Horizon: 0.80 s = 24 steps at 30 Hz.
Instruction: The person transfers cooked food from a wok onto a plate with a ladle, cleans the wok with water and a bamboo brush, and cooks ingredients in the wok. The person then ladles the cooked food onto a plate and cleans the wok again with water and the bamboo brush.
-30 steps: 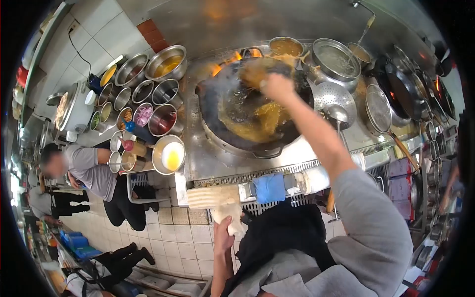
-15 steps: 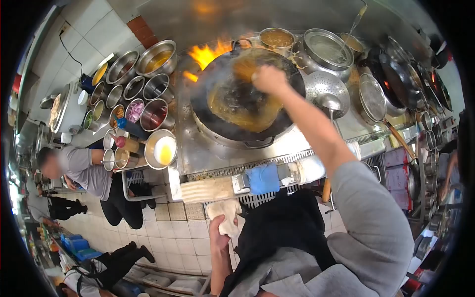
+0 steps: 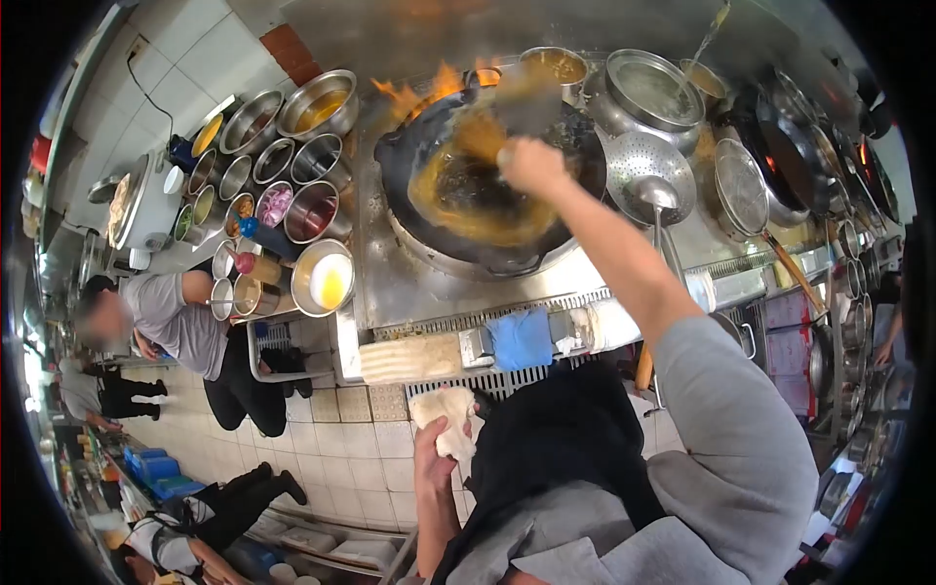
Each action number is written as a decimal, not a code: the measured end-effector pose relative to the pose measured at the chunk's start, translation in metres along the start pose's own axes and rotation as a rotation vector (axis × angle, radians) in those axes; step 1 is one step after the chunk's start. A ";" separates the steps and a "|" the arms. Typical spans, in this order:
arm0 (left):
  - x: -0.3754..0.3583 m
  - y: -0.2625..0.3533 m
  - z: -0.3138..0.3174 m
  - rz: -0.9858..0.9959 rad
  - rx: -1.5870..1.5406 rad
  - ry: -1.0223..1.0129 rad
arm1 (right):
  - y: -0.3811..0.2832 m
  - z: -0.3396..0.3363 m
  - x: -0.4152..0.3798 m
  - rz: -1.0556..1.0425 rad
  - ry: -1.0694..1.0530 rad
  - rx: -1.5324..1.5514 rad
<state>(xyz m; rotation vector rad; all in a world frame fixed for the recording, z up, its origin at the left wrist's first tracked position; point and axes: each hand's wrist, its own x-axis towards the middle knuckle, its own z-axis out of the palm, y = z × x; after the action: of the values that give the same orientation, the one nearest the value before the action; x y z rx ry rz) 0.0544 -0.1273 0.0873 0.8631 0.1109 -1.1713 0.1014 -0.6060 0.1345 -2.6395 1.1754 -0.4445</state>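
My right hand (image 3: pixel 534 168) is closed on a bamboo wok brush (image 3: pixel 480 135), whose brown bristles are smeared by motion. The brush is inside a large black wok (image 3: pixel 400 180) on the burner, where murky yellowish liquid (image 3: pixel 439 219) swirls around the dark bottom. Flames (image 3: pixel 414 96) rise behind the wok's far left rim. Low in front of the counter, my left hand (image 3: pixel 436 453) is wrapped around a folded off-white cloth (image 3: pixel 444 408).
Metal bowls and pots of ingredients (image 3: pixel 317 105) crowd the left. A perforated strainer (image 3: pixel 634 156) with a ladle (image 3: pixel 655 195) lies right of the wok. A blue cloth (image 3: pixel 520 339) hangs on the front edge. Co-workers (image 3: pixel 180 317) are at the left.
My right hand and the brush have shifted slightly within the wok, and the liquid has swirled. The flames look smaller. The left hand still grips the cloth.
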 end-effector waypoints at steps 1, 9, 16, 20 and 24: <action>-0.002 0.002 0.007 0.006 0.009 0.017 | -0.008 0.007 -0.029 -0.135 -0.005 -0.007; 0.009 -0.007 0.001 0.016 0.051 0.176 | 0.055 -0.193 -0.092 0.073 -0.437 -0.340; 0.126 0.006 0.064 0.039 0.137 -0.039 | 0.017 -0.210 -0.127 -0.109 -0.127 -0.293; 0.190 0.007 0.088 0.024 0.180 0.037 | 0.049 -0.170 -0.130 -0.144 -0.326 -0.267; 0.229 0.008 0.104 -0.072 0.146 -0.147 | 0.078 -0.179 -0.089 0.152 -0.123 -0.264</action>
<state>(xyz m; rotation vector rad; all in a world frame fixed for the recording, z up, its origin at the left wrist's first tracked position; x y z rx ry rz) 0.1218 -0.3665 0.0489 0.9036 -0.0651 -1.3182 -0.0728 -0.6038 0.2604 -2.7164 1.4698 -0.1031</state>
